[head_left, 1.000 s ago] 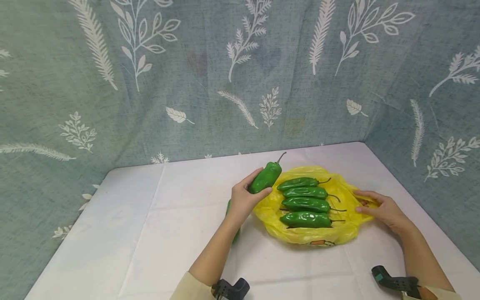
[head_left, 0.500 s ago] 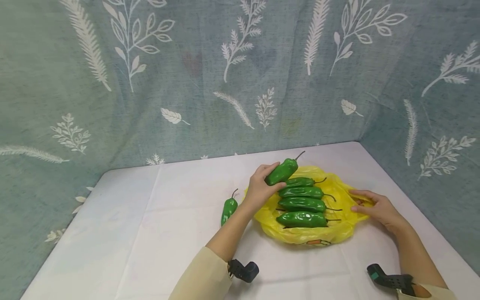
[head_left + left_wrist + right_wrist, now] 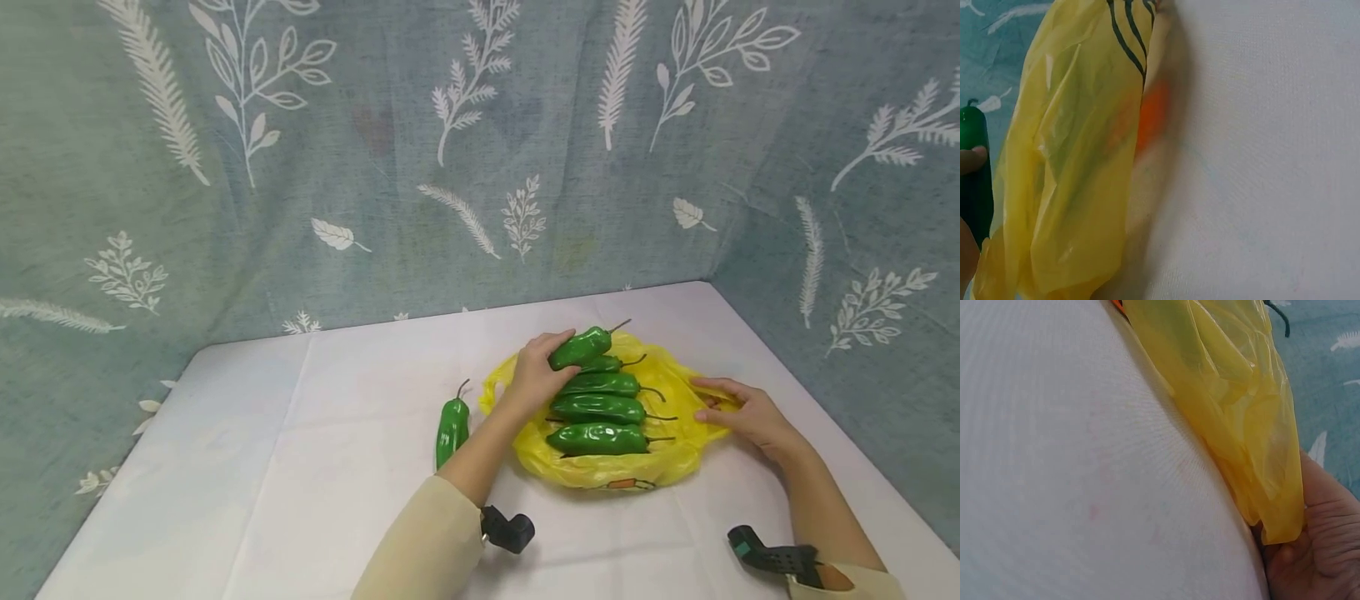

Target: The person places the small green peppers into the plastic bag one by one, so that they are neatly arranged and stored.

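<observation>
While left hand grips glossy green pepper, right hand lies flat on crinkly yellow bag

soft, even light fills the head view, with faint shadows beside the yellow bag on the worktop. the backdrop bows at the edges. both wrist views are blurred close up, the bag faintly glossy.
</observation>
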Tool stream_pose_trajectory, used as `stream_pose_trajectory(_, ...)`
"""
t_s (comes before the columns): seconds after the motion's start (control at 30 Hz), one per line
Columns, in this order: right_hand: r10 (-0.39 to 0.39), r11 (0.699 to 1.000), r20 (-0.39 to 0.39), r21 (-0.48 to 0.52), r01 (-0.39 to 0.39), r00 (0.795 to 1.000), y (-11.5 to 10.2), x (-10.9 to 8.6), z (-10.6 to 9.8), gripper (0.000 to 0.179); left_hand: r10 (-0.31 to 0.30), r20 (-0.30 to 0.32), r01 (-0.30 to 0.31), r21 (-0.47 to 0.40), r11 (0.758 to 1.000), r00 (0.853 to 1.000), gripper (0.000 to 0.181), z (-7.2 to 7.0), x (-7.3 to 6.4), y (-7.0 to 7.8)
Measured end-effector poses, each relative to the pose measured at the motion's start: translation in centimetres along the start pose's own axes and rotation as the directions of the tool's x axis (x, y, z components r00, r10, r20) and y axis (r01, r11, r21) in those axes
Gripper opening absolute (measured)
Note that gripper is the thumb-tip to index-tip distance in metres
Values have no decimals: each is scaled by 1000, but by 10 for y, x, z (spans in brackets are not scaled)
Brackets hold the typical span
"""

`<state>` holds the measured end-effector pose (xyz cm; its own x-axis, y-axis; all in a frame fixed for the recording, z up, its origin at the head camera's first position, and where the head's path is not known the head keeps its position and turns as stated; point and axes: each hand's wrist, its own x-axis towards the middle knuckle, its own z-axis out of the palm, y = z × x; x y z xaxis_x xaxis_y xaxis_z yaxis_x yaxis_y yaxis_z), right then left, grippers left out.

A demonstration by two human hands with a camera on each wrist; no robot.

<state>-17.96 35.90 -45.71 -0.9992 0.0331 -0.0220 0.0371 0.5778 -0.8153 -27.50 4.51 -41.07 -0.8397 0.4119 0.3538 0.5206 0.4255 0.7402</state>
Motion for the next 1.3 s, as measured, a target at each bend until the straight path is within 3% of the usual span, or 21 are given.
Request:
stream_pose_trajectory(0.2, 18, 1000, 11, 19, -18, 1000, -2, -3, -1, 69, -52, 84, 46, 73, 996, 995, 53, 12, 3, 2)
stream_pose_trajectory(0.4, 18, 999, 14, 30, -18, 1000, -4, -1, 0, 69, -60, 158, 46, 90, 995, 986, 53, 17, 6, -1)
stream_pose_trajectory(0.6, 11, 1000, 24, 18, -11, 1000, -6, 1, 2, 69, -59, 174, 23, 203, 979, 983, 53, 17, 7, -4)
stream_pose_trajectory(0.7, 16, 1000, 25, 12, -16, 1000, -6, 2, 1, 69, -59, 160, 24, 208, 978, 985, 53, 17, 7, -4)
stream_pose_trajectory(1.03, 29, 999, 32, 33, -30, 999, -8, 2, 1, 71, -8, 86, -4, 137, 991, 996, 55, 13, 6, 0)
stream_pose_trajectory(1.17, 27, 998, 34, 53, -28, 999, -6, 2, 2, 71, -30, 73, 27, 35, 999, 997, 58, 8, 6, 3)
stream_pose_trajectory(1.3, 29, 1000, 17, 10, -29, 999, -5, 0, 3, 70, -54, 77, 58, -47, 997, 996, 62, 2, 4, 6)
